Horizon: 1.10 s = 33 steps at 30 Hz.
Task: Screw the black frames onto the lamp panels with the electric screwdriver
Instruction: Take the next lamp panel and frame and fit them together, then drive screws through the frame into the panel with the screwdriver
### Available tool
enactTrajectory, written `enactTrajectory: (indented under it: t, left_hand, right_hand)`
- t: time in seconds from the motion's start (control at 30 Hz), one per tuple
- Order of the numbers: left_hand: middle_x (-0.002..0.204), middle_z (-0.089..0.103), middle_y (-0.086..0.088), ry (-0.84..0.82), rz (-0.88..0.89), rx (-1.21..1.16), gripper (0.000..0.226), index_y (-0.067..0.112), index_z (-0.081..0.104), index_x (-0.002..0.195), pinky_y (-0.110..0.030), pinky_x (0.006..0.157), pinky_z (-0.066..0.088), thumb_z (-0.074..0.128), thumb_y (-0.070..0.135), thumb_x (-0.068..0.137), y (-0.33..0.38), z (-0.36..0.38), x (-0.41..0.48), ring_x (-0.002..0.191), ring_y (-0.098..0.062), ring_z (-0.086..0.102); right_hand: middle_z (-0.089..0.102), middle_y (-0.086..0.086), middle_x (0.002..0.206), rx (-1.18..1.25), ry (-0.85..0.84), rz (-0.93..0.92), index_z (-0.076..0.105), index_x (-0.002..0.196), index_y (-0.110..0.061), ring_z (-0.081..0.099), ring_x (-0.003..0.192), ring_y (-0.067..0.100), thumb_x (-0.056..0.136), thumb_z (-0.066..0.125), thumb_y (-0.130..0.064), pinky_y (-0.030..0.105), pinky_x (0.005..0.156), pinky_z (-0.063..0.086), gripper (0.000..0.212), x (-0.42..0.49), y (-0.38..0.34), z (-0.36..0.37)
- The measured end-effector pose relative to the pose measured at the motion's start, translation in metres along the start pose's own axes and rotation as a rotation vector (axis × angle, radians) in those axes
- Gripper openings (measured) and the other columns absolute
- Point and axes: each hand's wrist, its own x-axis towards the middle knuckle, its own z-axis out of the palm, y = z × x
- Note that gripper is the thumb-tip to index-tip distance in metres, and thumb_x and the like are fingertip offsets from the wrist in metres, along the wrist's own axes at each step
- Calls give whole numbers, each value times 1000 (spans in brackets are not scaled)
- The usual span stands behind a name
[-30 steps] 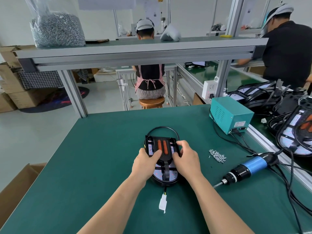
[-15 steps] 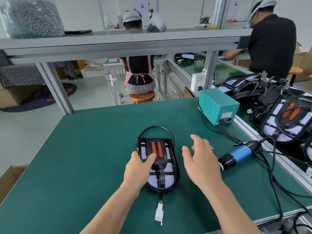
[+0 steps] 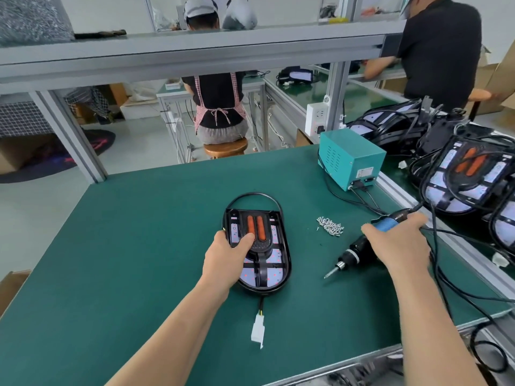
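**Caution: frame shift, scattered screws**

At the centre of the green bench mat (image 3: 139,246), the left hand (image 3: 225,256) clamps the oval white lamp panel (image 3: 274,274), thumb pressed on its black plastic frame (image 3: 263,247); a slack grip could misalign the holes. The right hand (image 3: 398,243) wraps its fingers round the blue-and-black electric screwdriver (image 3: 355,252) near the loose silver screws (image 3: 330,226); the trailing black cables (image 3: 363,200) could sweep them away.
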Motion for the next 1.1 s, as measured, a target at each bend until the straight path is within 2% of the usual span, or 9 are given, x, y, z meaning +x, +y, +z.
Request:
enactTrajectory:
  t: [0.27,0.37,0.47,0.6,0.67,0.77,0.87,0.97,1.1]
  left_hand:
    - [104,67,5,2,-26,-38,30,21,58,103,-43,94,52,68,46,89,3,1,0,100,-18,63]
    - [104,67,5,1,-27,-36,30,21,58,104,-43,94,52,68,46,90,4,3,1,100,-19,64]
    - [104,67,5,13,-21,-32,29,22,58,104,-42,92,52,67,45,90,3,5,1,99,-18,64]
    - [109,66,3,0,-49,-7,35,21,56,108,-42,90,52,62,50,91,5,6,0,97,-15,62]
    - [122,60,3,-19,-52,95,54,18,48,128,-41,94,46,52,59,93,9,3,-2,106,-16,58]
    - [140,46,-8,211,189,390,78,14,30,152,-43,107,33,44,63,93,21,-1,-2,131,-27,39]
    - [116,60,-5,322,552,530,44,16,61,125,-43,98,38,63,44,90,51,12,1,114,-30,48]
    - [96,70,5,60,759,798,14,26,73,97,-39,87,43,64,34,89,78,51,11,101,-26,58]
    - [106,70,1,-206,770,1211,24,27,70,105,-36,88,38,56,43,95,96,109,31,105,-25,57]
  right_hand:
    - [59,2,91,504,84,160,40,135,-14,60,82,26,66,73,-42,41,76,48,82,-3,20,5]
    - [65,0,91,769,25,152,63,104,-18,61,77,18,71,75,-38,35,75,51,40,2,25,1]
    - [70,-10,76,1092,-7,169,65,87,-22,66,66,5,88,70,-24,26,74,52,5,3,25,-4]
    - [66,-8,74,1589,-45,226,77,79,-22,59,63,8,87,65,-28,21,64,48,16,5,22,-6]
    - [55,-6,71,1709,-55,248,72,88,-16,51,60,12,85,63,-33,20,57,41,20,9,20,-6]
    - [56,-3,76,1788,-123,214,68,94,-14,50,61,12,91,56,-35,19,54,39,25,19,17,-5]
    - [56,-4,75,1784,-183,215,68,96,-15,50,60,11,93,54,-32,19,51,38,23,23,11,-2]
    - [55,-6,71,1705,-223,251,69,95,-18,50,62,10,92,57,-27,22,54,36,16,24,4,6]
    - [55,-5,67,1585,-236,194,69,94,-19,52,62,10,90,60,-21,24,54,34,10,24,0,14]
